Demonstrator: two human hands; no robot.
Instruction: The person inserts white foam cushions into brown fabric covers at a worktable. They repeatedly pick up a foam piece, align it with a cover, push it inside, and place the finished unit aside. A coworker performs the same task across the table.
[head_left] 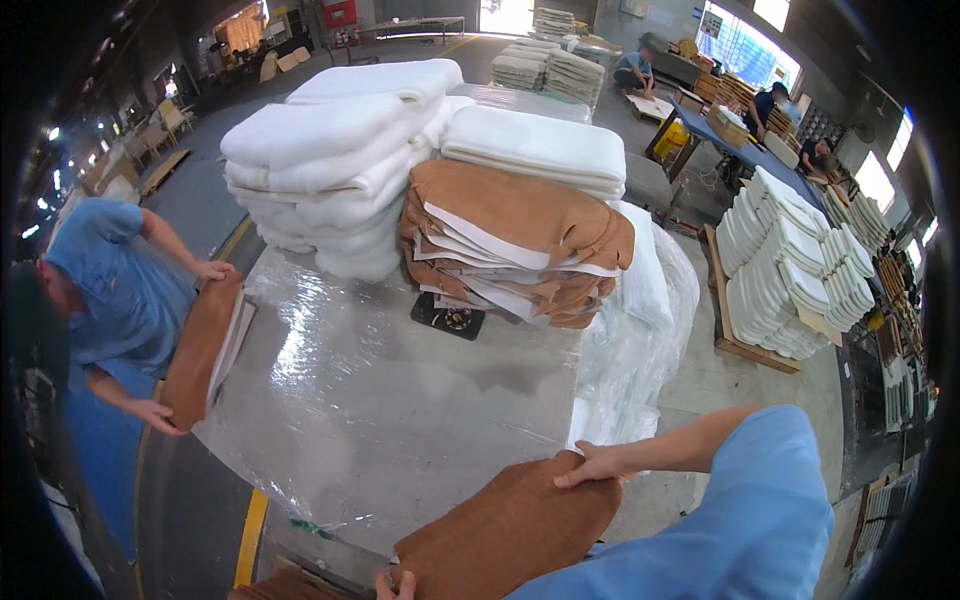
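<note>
A brown fabric panel (510, 525) with rounded ends lies over the near edge of the plastic-covered table (400, 430). My right hand (595, 466) grips its far right end, thumb on top and fingers underneath. At the lower edge of the picture, my left hand (396, 586) pinches the panel's near left end; most of that hand is cut off. More brown fabric (285, 586) shows to the left of it. Farther back on the table rises a stack of brown fabric pieces with white backing (520, 215). A black roundish-patterned object (448, 318) lies partly under that stack.
A co-worker (125, 280) at the left table edge holds a brown, white-backed panel (205, 345). White padding piles (320, 150) stand at the back. Clear plastic wrap (650, 330) hangs at the right, near a pallet (755, 345) of white pads. Several people work farther back right.
</note>
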